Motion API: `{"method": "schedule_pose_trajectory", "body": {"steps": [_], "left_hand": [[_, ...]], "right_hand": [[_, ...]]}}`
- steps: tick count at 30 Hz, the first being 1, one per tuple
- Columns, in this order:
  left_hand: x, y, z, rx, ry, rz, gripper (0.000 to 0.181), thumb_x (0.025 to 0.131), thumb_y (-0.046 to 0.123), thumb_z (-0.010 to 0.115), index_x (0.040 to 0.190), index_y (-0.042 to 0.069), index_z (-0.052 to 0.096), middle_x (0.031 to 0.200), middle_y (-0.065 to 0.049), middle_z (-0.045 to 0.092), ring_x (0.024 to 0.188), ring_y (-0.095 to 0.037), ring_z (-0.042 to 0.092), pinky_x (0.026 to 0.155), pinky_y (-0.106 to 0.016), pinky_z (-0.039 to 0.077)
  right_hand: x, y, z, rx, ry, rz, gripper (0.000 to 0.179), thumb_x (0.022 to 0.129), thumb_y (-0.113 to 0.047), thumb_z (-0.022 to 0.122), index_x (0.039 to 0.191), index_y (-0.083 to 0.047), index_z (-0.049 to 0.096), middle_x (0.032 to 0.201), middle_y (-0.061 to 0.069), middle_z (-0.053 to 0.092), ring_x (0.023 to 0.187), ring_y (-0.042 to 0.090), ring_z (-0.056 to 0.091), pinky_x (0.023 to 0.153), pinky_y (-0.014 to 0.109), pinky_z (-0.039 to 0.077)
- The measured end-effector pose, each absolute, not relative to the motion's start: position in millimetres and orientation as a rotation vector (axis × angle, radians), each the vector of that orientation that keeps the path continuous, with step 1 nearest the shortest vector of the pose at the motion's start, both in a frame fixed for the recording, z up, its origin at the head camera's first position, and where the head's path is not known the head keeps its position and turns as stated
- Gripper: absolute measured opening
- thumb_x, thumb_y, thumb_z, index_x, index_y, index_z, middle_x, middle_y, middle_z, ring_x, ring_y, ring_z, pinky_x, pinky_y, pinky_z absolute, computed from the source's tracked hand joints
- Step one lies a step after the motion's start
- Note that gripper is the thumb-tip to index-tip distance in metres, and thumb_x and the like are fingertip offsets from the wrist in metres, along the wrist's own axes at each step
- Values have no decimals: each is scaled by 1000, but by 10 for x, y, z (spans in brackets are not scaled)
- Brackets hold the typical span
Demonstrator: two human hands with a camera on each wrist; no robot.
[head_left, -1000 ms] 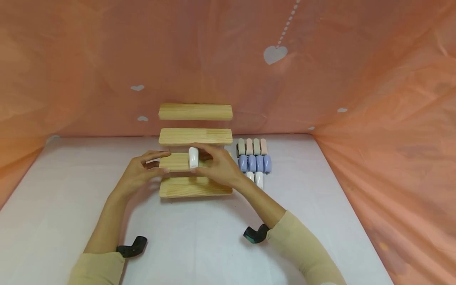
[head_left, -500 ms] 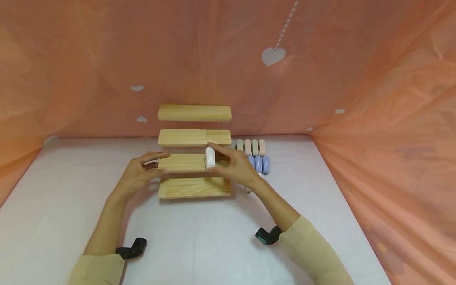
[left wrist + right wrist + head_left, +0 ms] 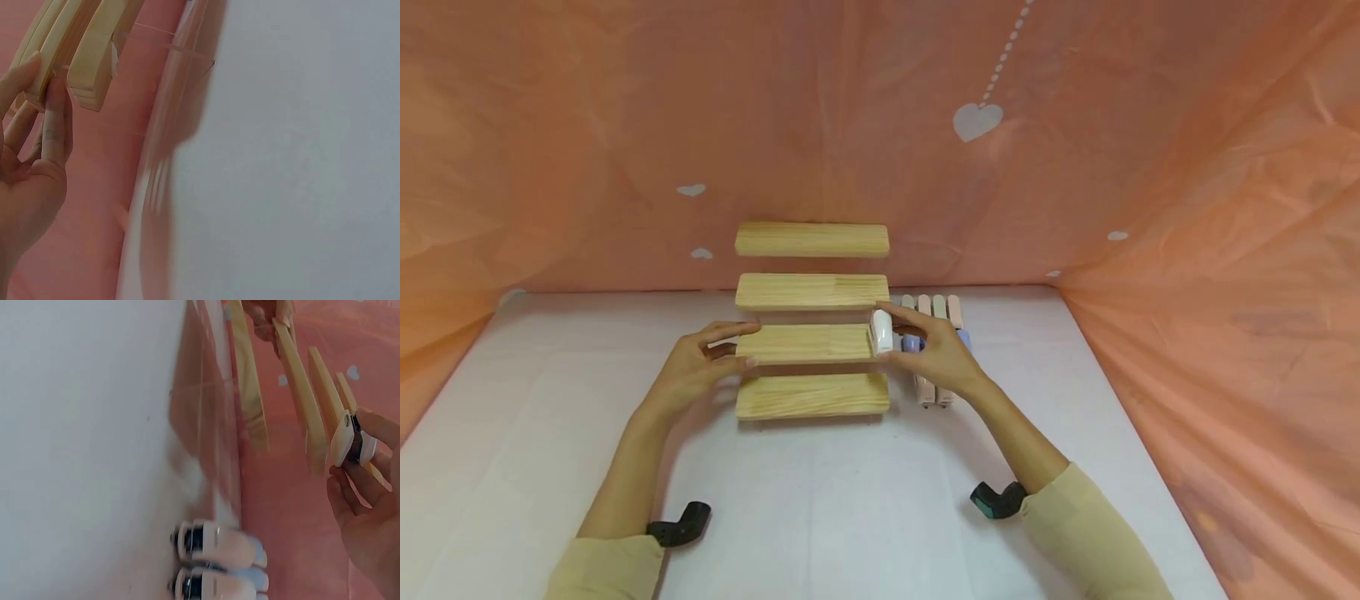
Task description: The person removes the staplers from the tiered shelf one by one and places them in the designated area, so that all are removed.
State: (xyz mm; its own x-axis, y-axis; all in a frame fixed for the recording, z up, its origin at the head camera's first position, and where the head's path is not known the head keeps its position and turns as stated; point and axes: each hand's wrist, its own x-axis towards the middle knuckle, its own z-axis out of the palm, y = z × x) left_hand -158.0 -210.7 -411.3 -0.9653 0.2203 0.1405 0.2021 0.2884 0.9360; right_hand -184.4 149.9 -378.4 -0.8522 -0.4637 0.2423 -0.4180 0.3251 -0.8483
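My right hand (image 3: 936, 354) pinches a white mini stapler (image 3: 882, 332) between thumb and fingers, at the right end of a wooden shelf board (image 3: 805, 343). In the right wrist view the stapler (image 3: 344, 439) shows white outer halves with a dark middle, close to the board ends. My left hand (image 3: 700, 358) grips the left end of that same board, thumb on the near edge and fingers on the far edge. The left wrist view shows those fingers (image 3: 56, 119) on the wood. Behind my right hand, lavender staplers (image 3: 912, 342) are partly hidden.
Other wooden boards of the rack lie above (image 3: 812, 291) and below (image 3: 812, 397) the gripped one. More staplers stand in rows right of the rack, green and pink ones (image 3: 955, 311) at the back, pale ones (image 3: 925, 392) in front. An orange curtain (image 3: 820, 125) hangs behind.
My right hand has moved right with the white stapler, from the middle of the board to its right end. My left hand has kept its place.
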Motion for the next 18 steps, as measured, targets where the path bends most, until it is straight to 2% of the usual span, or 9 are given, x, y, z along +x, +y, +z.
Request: {"method": "schedule_pose_trajectory", "body": {"steps": [4, 8, 13, 18], "left_hand": [[-1596, -2101, -4109, 437, 2535, 1818, 48, 89, 16, 77, 134, 7, 63, 131, -8, 56, 126, -21, 51, 99, -14, 43], [-1608, -2093, -4111, 455, 2525, 1839, 48, 88, 14, 78, 133, 5, 63, 130, -8, 58, 121, -14, 53, 98, -15, 44], [-1585, -2104, -4122, 421, 2493, 1875, 49, 87, 13, 78, 132, 4, 63, 131, -6, 58, 112, -17, 57, 91, -16, 48], [-1581, -2103, -4143, 430, 2476, 1910, 49, 87, 11, 78, 132, 2, 63, 130, -7, 59, 115, -19, 55, 92, -16, 48]], "right_hand": [[-1833, 1630, -3804, -805, 2505, -1620, 67, 82, -8, 82, 143, -20, 56, 138, 4, 59, 116, 24, 61, 96, 58, 49], [-1800, 1748, -3837, -746, 2514, -1618, 69, 82, -8, 82, 144, -17, 54, 139, 4, 58, 117, 24, 60, 98, 59, 47], [-1767, 1857, -3879, -736, 2520, -1591, 70, 83, -7, 81, 145, -13, 52, 143, 7, 54, 119, 28, 59, 99, 57, 48], [-1725, 1980, -3908, -713, 2500, -1618, 68, 82, 1, 79, 144, -9, 53, 144, 11, 53, 119, 32, 59, 96, 56, 50]]}}
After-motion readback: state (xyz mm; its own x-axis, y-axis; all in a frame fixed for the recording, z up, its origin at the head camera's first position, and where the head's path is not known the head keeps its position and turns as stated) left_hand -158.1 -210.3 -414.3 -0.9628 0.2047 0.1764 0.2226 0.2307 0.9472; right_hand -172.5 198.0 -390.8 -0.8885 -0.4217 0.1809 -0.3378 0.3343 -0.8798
